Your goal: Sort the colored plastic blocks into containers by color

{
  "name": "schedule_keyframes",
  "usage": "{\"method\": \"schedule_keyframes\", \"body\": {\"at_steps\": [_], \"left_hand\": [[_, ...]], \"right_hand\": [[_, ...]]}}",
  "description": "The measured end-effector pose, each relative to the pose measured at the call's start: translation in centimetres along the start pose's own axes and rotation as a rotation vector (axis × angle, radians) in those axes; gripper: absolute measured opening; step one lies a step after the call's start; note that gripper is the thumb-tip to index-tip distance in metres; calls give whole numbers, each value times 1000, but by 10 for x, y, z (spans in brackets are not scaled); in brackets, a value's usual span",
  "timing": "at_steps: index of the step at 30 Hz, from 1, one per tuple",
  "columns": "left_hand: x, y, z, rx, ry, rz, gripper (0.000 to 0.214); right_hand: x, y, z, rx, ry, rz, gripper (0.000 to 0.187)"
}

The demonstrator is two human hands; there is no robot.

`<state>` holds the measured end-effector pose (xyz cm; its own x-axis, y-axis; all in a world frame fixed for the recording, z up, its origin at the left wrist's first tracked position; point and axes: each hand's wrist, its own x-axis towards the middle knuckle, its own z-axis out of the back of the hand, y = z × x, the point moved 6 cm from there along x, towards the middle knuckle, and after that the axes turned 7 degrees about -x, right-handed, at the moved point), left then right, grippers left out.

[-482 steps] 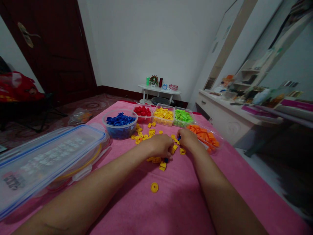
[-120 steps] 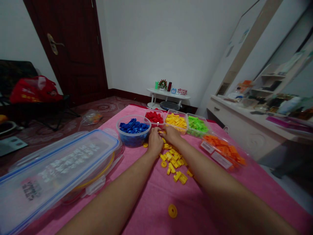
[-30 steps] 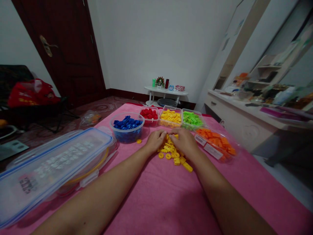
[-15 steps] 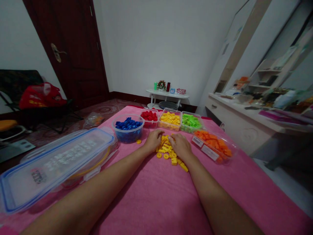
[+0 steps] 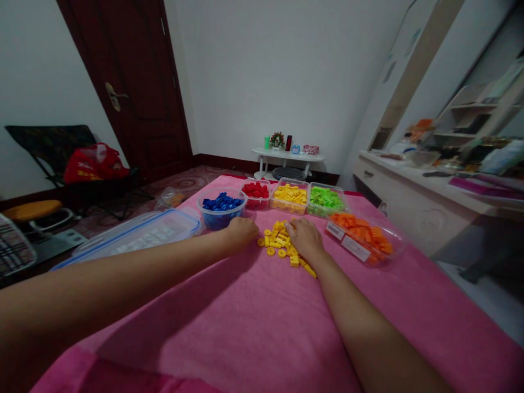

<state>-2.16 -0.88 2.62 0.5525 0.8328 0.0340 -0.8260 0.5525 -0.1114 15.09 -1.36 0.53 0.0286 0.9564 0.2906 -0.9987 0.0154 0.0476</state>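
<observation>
A loose pile of yellow toy building pieces [image 5: 280, 240], some of them round, lies on the pink cloth [image 5: 262, 305]. My right hand [image 5: 307, 239] rests against the right side of the pile, its fingers stretched over the pieces. Left of the pile, my left hand [image 5: 243, 233] is low over the cloth, in front of the tub of blue pieces [image 5: 221, 218]. The fingers of that hand are curled and pressed together; whatever is in or under them is hidden. Behind the pile stands a clear box of yellow pieces [image 5: 290, 207].
Clear boxes of red pieces [image 5: 256, 203] and green pieces [image 5: 325, 210] flank the yellow box. An orange-filled box [image 5: 362, 240] lies to the right. At left is a blue-rimmed lidded container [image 5: 139, 234], partly behind my forearm. A white dresser [image 5: 409, 202] stands beyond the cloth's right side.
My left hand has moved left, off the yellow pile, toward the blue tub, covering the spot where a loose round yellow piece lay. My right hand stays on the pile. The view has shifted slightly.
</observation>
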Motion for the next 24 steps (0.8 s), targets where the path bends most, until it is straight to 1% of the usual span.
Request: {"method": "schedule_keyframes", "body": {"at_steps": [3,5,7,9,10,12,14,15,17,19,21,23,24], "left_hand": [[-6,0,-11,107,37,9,29],[-8,3,-14,147,38,12,36],[-7,6,-15,153,33,7,40],[-2,10,-9,103,-21,-3,39],[3,10,-4,50,-62,-13,38],[17,10,6,-127,-151,-31,35],[36,9,13,-385,-206,-13,35],[45,8,12,-537,-209,16,36],[63,5,4,-840,-180,99,35],[76,-1,-8,-1043,-129,157,31],[83,-5,-18,-1115,-108,167,23],[86,-7,-25,-1122,-100,125,19],[86,-7,-27,-1129,-86,86,21]], "right_hand": [[-1,1,2,2,-2,6,44],[-2,1,3,4,-3,6,44],[-2,1,4,8,3,0,44],[-2,1,4,13,6,-2,44],[-3,1,4,16,4,-1,44],[-3,1,4,17,-8,0,44],[-2,1,4,17,-14,-1,44],[-2,0,4,18,-15,-3,43],[-2,0,4,24,-15,-1,42],[-1,0,3,27,-19,1,40],[0,0,3,27,-25,4,40],[0,0,3,23,-26,5,39],[0,0,3,20,-28,3,39]]}}
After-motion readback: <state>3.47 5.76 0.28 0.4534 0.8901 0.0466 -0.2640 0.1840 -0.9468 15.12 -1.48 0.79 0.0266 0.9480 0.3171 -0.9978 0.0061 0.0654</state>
